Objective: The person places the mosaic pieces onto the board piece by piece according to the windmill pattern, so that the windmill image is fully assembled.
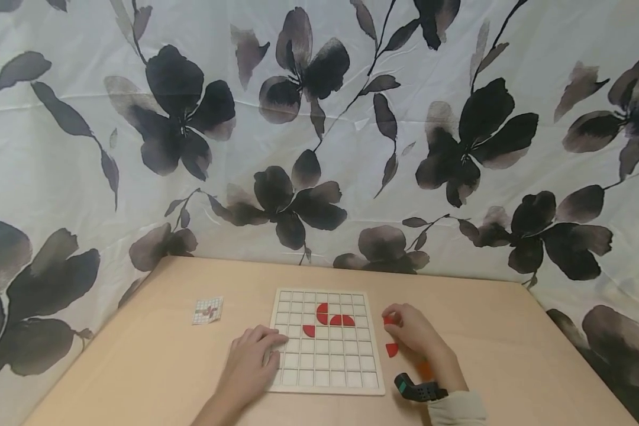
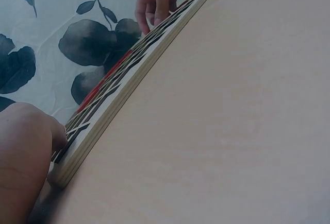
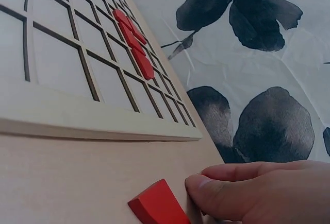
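Observation:
My left hand (image 1: 250,361) rests at the left edge of a white gridded board (image 1: 327,378), fingers touching its frame; the left wrist view shows part of this hand (image 2: 26,152) beside the board's corner. Past the board's right edge, my right hand (image 1: 412,328) pinches a small red piece (image 1: 387,320) between thumb and fingertips, mostly covered by them. A red quarter-circle piece (image 1: 391,350) lies on the table just below that hand and shows large in the right wrist view. Several red quarter-circle pieces (image 1: 322,313) sit in the board's upper cells.
A small card with a printed grid pattern (image 1: 207,310) lies left of the board. An orange piece (image 1: 425,371) is partly hidden under the right forearm, near the black wristband (image 1: 418,389). Behind the wooden table (image 1: 138,349) hangs a flowered cloth (image 1: 351,148).

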`<state>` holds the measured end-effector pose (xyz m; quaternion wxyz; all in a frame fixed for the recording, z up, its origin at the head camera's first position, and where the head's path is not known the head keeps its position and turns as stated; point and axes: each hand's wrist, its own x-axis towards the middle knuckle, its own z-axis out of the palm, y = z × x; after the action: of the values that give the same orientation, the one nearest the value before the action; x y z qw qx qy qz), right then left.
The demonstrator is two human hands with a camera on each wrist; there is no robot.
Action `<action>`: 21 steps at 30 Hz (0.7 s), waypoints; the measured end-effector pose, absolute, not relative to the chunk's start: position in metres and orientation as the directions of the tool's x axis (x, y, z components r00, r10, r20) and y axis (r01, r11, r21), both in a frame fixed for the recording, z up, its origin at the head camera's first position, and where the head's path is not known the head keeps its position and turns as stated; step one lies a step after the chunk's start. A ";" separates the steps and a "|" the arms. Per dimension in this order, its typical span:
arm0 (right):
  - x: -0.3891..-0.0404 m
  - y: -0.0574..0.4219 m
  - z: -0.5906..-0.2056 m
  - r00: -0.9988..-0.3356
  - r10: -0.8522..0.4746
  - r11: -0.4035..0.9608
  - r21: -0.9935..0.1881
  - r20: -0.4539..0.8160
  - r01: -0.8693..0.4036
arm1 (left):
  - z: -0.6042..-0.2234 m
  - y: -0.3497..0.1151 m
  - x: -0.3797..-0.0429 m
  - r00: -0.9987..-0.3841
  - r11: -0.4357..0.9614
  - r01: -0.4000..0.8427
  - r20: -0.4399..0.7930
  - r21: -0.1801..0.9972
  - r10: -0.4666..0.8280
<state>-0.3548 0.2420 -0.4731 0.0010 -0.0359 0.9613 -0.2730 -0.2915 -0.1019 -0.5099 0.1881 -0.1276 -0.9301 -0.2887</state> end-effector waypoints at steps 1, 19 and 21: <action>-0.355 0.242 -0.473 -0.997 -0.068 0.849 -0.524 0.025 -0.071 | -0.510 -0.102 -0.291 -0.896 0.800 0.348 0.426 0.489 0.129; -0.351 0.253 -0.473 -0.990 -0.139 0.813 -0.573 -0.015 -0.105 | -0.510 -0.102 -0.292 -0.897 0.809 0.341 0.423 0.478 0.129; -0.352 0.253 -0.473 -0.992 -0.128 0.806 -0.584 -0.015 -0.095 | -0.510 -0.102 -0.292 -0.896 0.807 0.344 0.424 0.480 0.129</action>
<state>-0.3520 0.2525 -0.4727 0.0267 -0.0586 0.9499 -0.3058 -0.2922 -0.1017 -0.5097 0.1889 -0.1270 -0.9316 -0.2834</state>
